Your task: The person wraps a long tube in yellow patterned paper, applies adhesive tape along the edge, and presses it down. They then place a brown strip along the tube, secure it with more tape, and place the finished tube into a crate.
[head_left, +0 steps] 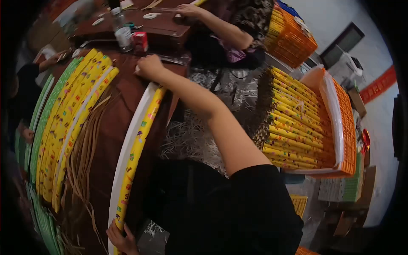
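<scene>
A long, narrow yellow printed roll with a white strip along its side lies near the brown table's edge. My left hand is at its lower end, fingers and thumb around it. Past the roll's upper end is my right hand, its fingers closed. A small whitish bit shows at those fingertips, too little to name. My right wrist passes over the roll's upper tip. To the left lie loose brown strips and more yellow printed rolls, side by side with green ones.
A bottle and red box stand beyond my right hand. Another person's hand reaches across at the top; a further person's hand is at far left. An orange basket holds stacked yellow rolls. Shredded strips cover the floor.
</scene>
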Tool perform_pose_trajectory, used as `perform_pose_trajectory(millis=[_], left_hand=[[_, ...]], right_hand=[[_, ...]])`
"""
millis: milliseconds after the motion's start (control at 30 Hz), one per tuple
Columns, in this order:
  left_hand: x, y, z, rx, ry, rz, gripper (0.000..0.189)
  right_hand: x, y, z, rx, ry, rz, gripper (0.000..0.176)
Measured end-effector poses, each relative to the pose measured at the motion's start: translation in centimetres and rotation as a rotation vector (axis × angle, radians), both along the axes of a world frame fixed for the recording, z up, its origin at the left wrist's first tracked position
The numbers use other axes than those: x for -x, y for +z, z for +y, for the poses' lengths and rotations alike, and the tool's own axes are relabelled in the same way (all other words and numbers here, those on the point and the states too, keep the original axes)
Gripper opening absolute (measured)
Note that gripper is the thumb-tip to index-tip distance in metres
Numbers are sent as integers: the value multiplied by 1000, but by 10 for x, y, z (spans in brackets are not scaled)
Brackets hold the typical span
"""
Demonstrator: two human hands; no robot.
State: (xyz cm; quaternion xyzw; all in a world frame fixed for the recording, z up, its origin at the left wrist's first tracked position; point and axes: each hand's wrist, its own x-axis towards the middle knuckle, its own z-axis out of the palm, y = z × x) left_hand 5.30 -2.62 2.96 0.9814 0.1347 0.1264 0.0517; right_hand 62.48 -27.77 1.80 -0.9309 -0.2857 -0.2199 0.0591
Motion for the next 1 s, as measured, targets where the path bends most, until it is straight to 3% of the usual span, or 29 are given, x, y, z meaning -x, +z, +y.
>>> perform_pose_trajectory(millis=[67, 133, 167, 233, 300, 367, 433, 500, 800, 1000], left_hand=[[-9, 12, -11, -46, -47, -59, 42], [-22, 23, -16, -41, -104, -132, 42], [-26, 21, -13, -13, -136, -173, 43], [-32, 22, -14, 25, -110, -166, 44], [-30, 20, -11, 87, -94, -140, 44], [-31, 22, -12, 84, -90, -153, 45], [-31, 21, -12, 81, -84, -157, 45], [-31, 20, -9, 100, -81, -136, 44], [-32, 16, -10, 21, -58, -212, 51], [-36, 9, -12, 15, -46, -205, 45]], right_hand=[[7, 15, -9, -50, 66, 125, 56], [-22, 4, -15, -68, 70, 298, 44], [-2, 29, -16, -184, -12, 216, 36], [14, 49, -22, -438, 111, 92, 24], [50, 77, -19, -468, 345, 105, 23], [84, 67, -15, -400, 691, 198, 27], [145, 83, -13, 62, 1045, 118, 34], [172, 67, 0, 101, 1262, 128, 39], [156, 44, 17, 380, 1273, -49, 49], [160, 57, 30, 308, 1289, 163, 45]])
